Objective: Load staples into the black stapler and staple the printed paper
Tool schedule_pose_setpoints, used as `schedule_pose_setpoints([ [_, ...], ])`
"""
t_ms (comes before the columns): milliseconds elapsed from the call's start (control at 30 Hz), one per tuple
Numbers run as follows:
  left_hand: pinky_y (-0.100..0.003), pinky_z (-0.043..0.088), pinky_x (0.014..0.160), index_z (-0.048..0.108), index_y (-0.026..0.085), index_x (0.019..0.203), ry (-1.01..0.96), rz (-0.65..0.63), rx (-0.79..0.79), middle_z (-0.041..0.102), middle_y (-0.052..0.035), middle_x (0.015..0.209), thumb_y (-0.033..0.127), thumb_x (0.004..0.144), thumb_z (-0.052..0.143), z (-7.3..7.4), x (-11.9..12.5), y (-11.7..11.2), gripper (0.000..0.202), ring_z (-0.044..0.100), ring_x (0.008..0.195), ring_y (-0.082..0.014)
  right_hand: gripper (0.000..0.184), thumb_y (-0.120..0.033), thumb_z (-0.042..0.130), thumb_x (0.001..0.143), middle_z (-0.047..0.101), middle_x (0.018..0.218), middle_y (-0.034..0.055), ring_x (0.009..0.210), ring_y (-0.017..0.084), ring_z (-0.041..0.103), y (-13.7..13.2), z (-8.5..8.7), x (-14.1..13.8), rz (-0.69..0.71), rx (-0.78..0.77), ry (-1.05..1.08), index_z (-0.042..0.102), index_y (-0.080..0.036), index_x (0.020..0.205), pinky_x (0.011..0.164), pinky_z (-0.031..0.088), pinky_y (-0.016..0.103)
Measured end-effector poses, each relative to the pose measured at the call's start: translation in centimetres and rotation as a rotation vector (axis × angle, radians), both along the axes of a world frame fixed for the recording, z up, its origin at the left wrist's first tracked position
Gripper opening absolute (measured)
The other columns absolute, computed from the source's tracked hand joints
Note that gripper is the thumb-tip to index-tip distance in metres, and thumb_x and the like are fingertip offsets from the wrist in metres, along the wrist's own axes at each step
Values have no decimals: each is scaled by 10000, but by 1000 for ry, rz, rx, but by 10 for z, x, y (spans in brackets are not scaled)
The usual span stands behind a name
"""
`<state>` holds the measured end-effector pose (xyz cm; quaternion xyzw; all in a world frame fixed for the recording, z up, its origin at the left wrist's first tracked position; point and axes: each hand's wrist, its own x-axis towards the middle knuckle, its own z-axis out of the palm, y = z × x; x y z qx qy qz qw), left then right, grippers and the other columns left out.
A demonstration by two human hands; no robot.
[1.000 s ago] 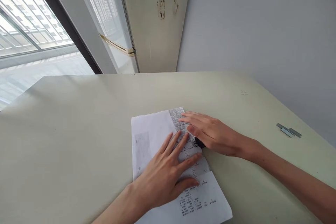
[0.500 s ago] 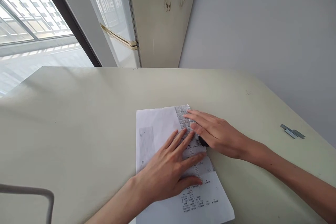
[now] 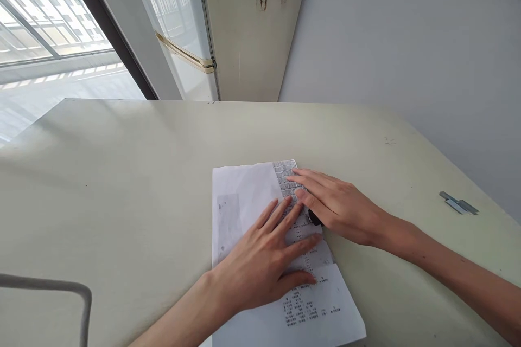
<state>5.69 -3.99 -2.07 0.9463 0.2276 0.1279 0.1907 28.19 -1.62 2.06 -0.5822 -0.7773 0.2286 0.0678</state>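
**A:** Is any of the writing coming through?

**B:** No. The white printed paper sheet [image 3: 260, 195] is lying on the pale beige tabletop [image 3: 122, 173], toward 5 o'clock from its middle. It is showing blocks of small dark print near its bottom edge and a dense grey grid at its 1 o'clock corner, all too fine to read. No brand or label is showing anywhere.

**A:** What are the hands doing?

**B:** The left hand [image 3: 264, 265] is lying flat on the sheet's middle with its fingers spread, gripping nothing. The right hand [image 3: 337, 206] is resting open on the sheet's 3 o'clock edge, its fingers stretched over the grid, and it is not clasping anything either.

**A:** Is anything getting hidden?

**B:** A small black object [image 3: 314, 218] is peeking out under the right palm, and I cannot tell what it is. The left hand is covering some of the print, and the frame is cutting off the sheet's bottom edge.

**A:** And around them?

**B:** Grey metal staple strips [image 3: 458, 203] are lying well apart at 3 o'clock. A cream fridge with peeling patches [image 3: 244, 27] is standing at 12 o'clock, and a grey bent metal bar [image 3: 61, 286] is poking in at 8 o'clock, mostly cut off.
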Motion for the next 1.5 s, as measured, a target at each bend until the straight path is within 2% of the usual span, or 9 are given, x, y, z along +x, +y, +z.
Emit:
schedule_pose_setpoints([
  [200, -602, 225, 1303, 560, 260, 1521, 15, 1, 11, 220, -169, 1744, 529, 1000, 659, 0, 0, 0, 595, 82, 1622, -349, 592, -567, 290, 1097, 476, 1661, 34, 1566, 292, 389, 0, 1, -2, 12, 8, -35, 561, -279, 1537, 1254, 387, 560],
  [600, -579, 207, 1323, 575, 276, 1504, -54, 28, -15, 206, -93, 1760, 498, 988, 692, -3, 0, -3, 574, 123, 1625, -352, 552, -547, 306, 1103, 520, 1630, 35, 1541, 307, 429, 0, -4, -1, 22, 68, -30, 590, -296, 1505, 1227, 418, 582],
  [933, -584, 215, 1318, 592, 263, 1484, -55, 33, -23, 192, -110, 1764, 492, 970, 719, -3, 1, -4, 577, 139, 1624, -371, 551, -522, 292, 1107, 512, 1637, 39, 1537, 305, 434, 0, -4, -2, 34, 69, -71, 589, -289, 1508, 1223, 419, 578],
  [1200, -595, 217, 1318, 575, 259, 1497, -33, 34, -34, 246, -126, 1748, 508, 966, 718, -3, 1, -3, 603, 137, 1621, -379, 495, -409, 323, 1105, 516, 1629, 82, 1495, 315, 491, -5, -14, -9, 33, 233, -191, 577, -308, 1517, 1169, 469, 588],
  [1333, -589, 226, 1320, 545, 252, 1528, -30, 32, -45, 301, -132, 1729, 501, 971, 711, 0, 0, 0, 632, 157, 1618, -378, 506, -345, 366, 1086, 465, 1661, 116, 1518, 373, 447, -5, -20, -18, 57, 292, -239, 554, -273, 1550, 1171, 445, 637],
  [1500, -581, 222, 1324, 583, 248, 1495, -36, 25, -46, 314, -117, 1726, 498, 992, 682, 1, -2, 3, 571, 157, 1621, -371, 530, -330, 433, 1052, 442, 1675, 102, 1526, 422, 418, -3, -25, -25, 63, 322, -243, 536, -267, 1567, 1164, 430, 689],
])
